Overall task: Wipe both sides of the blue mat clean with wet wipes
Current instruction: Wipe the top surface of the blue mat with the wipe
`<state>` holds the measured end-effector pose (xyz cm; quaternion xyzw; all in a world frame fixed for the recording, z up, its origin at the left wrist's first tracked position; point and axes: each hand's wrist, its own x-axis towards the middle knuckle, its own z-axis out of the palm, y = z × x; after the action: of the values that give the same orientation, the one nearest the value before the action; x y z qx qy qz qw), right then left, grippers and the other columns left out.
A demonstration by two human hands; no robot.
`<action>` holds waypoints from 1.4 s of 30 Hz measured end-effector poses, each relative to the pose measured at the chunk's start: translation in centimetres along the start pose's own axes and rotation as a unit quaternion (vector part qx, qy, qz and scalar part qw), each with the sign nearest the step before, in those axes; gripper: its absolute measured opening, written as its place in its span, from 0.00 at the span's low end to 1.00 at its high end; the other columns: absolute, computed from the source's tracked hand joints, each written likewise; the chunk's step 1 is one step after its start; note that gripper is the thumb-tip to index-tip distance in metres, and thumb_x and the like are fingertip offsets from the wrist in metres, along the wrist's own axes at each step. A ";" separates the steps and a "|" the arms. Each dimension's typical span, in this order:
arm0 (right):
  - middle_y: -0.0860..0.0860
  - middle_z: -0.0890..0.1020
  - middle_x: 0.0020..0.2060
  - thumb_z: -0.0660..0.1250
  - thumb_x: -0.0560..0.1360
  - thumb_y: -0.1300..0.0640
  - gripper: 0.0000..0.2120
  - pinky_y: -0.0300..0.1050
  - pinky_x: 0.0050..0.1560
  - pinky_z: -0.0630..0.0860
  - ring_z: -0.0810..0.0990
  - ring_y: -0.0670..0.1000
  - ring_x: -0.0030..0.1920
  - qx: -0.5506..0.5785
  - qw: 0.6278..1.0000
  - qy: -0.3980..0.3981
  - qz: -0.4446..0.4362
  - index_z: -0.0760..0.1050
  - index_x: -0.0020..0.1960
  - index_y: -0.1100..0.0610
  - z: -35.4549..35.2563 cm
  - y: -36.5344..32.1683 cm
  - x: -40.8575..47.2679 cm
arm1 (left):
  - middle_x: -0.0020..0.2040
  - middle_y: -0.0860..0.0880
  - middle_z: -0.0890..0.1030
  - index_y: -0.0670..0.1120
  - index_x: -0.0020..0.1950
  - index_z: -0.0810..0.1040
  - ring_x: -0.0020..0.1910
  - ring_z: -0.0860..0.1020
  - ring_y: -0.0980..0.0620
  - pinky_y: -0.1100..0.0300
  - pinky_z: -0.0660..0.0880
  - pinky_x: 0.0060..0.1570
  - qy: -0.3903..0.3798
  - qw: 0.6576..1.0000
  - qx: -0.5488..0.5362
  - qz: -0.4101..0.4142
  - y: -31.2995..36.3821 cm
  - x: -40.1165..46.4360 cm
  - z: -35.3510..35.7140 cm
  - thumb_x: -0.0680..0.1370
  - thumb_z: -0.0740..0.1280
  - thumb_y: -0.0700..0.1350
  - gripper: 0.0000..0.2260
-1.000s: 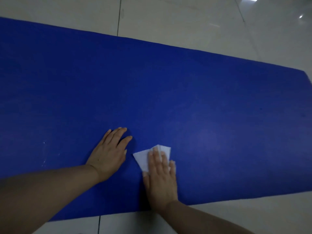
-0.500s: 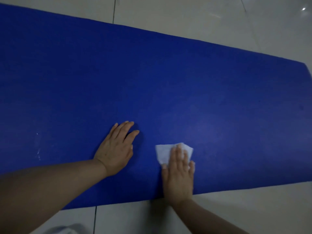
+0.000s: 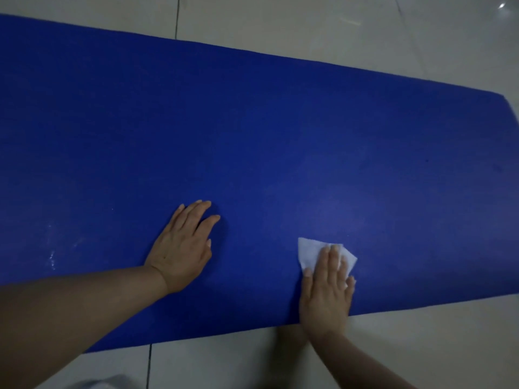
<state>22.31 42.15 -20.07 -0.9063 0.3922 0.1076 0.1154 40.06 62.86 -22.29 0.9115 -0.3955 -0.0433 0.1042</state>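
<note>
- Head view: I see the blue mat (image 3: 280, 136) spread flat on the pale tiled floor (image 3: 309, 26), running from the left edge of the picture to its far end at the right.
- My left hand (image 3: 182, 245) lies palm down on the mat near its near edge, fingers straight and close together, thumb out to the side, holding nothing.
- My right hand (image 3: 327, 290) presses flat on a white wet wipe (image 3: 310, 252), also near the mat's near edge and well apart from the left hand.
- The wipe sits under my straight right fingertips (image 3: 334, 255); its corners stick out to the left and right of them.
- Faint pale streaks (image 3: 53, 254) mark the mat left of my left hand.
</note>
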 end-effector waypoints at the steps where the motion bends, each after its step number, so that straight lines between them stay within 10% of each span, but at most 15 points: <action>1: 0.48 0.38 0.76 0.26 0.72 0.38 0.32 0.52 0.73 0.35 0.33 0.48 0.73 0.006 1.000 0.002 0.017 0.31 0.73 0.49 0.0 0.0 0.1 | 0.69 0.38 0.69 0.38 0.66 0.72 0.69 0.64 0.42 0.52 0.49 0.73 0.001 1.000 -0.001 -0.004 0.1 0.0 0.0 0.77 0.52 0.46 0.22; 7: 0.48 0.41 0.77 0.33 0.80 0.39 0.30 0.47 0.73 0.34 0.41 0.51 0.77 -0.029 0.989 -0.044 -0.138 0.42 0.78 0.50 1.5 -0.8 -2.3 | 0.68 0.39 0.70 0.40 0.65 0.72 0.68 0.65 0.42 0.47 0.56 0.71 0.026 0.999 -0.017 -0.008 1.9 1.0 -0.3 0.76 0.52 0.45 0.21; 12: 0.44 0.32 0.74 0.26 0.73 0.36 0.31 0.48 0.72 0.31 0.28 0.45 0.72 0.008 1.000 -0.009 -0.021 0.28 0.73 0.46 0.0 1.0 -0.3 | 0.69 0.40 0.69 0.41 0.66 0.72 0.69 0.65 0.43 0.48 0.54 0.72 0.017 1.000 -0.018 0.002 3.0 1.2 0.4 0.76 0.53 0.46 0.21; 17: 0.42 0.35 0.75 0.31 0.78 0.37 0.29 0.45 0.71 0.29 0.31 0.43 0.74 -0.025 0.993 -0.070 -0.091 0.31 0.76 0.45 1.2 0.8 -1.8 | 0.68 0.40 0.71 0.41 0.65 0.75 0.69 0.65 0.43 0.41 0.60 0.69 0.021 1.000 0.004 0.017 3.1 2.5 0.3 0.76 0.53 0.46 0.22; 22: 0.38 0.20 0.66 0.13 0.59 0.30 0.40 0.47 0.67 0.24 0.20 0.40 0.66 -0.015 0.985 -0.152 -0.076 0.18 0.68 0.47 -1.1 0.0 -1.3 | 0.67 0.40 0.73 0.41 0.64 0.76 0.68 0.65 0.44 0.41 0.61 0.68 0.006 1.000 0.008 0.019 3.1 3.9 0.6 0.76 0.52 0.48 0.23; 30: 0.46 0.20 0.66 0.14 0.50 0.25 0.50 0.52 0.69 0.29 0.22 0.49 0.68 -0.034 0.969 -0.244 -0.020 0.16 0.65 0.52 -3.2 -3.6 0.3 | 0.68 0.39 0.72 0.41 0.65 0.76 0.69 0.64 0.43 0.46 0.54 0.69 -0.016 0.999 -0.025 0.021 3.2 3.9 0.8 0.77 0.52 0.48 0.23; 42: 0.43 0.21 0.68 0.20 0.62 0.26 0.44 0.46 0.67 0.21 0.21 0.45 0.69 -0.013 0.981 -0.195 -0.004 0.21 0.71 0.50 -2.6 -3.8 -0.8 | 0.71 0.40 0.70 0.42 0.68 0.74 0.71 0.63 0.44 0.47 0.53 0.70 -0.030 0.997 -0.051 0.047 2.6 3.8 0.4 0.79 0.52 0.49 0.23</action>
<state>24.84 44.43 -16.86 -0.8708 0.3571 0.2867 0.1787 40.73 58.33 -22.12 0.8838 -0.4380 -0.0856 0.1406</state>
